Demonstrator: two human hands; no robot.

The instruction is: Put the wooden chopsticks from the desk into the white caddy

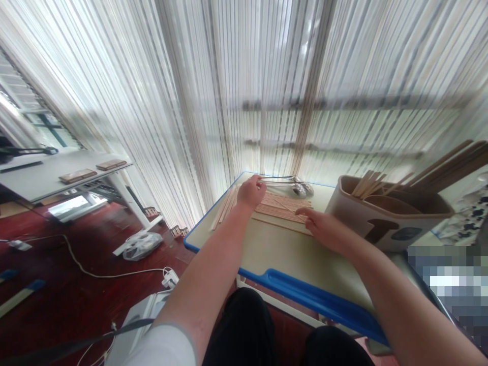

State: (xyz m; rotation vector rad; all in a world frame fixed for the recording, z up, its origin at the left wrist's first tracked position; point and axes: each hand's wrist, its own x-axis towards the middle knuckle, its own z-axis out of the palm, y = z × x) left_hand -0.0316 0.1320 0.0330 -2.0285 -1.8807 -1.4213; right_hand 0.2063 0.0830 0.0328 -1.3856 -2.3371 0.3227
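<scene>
Chopsticks [276, 207] lay rowed at 12 o'clock on table [274, 249]: likely light, stiff, quick to roll; mid-length looked best hold. Your right hand [318, 223] apparently pinched slanted chopstick [284, 205]; left hand's [250, 193] grip, near ladles [301, 188], couldn't be told.

Bare forearms [221, 249] extended, left hand [251, 192] curled, farther out, right hand [319, 224] loosely bent.
</scene>
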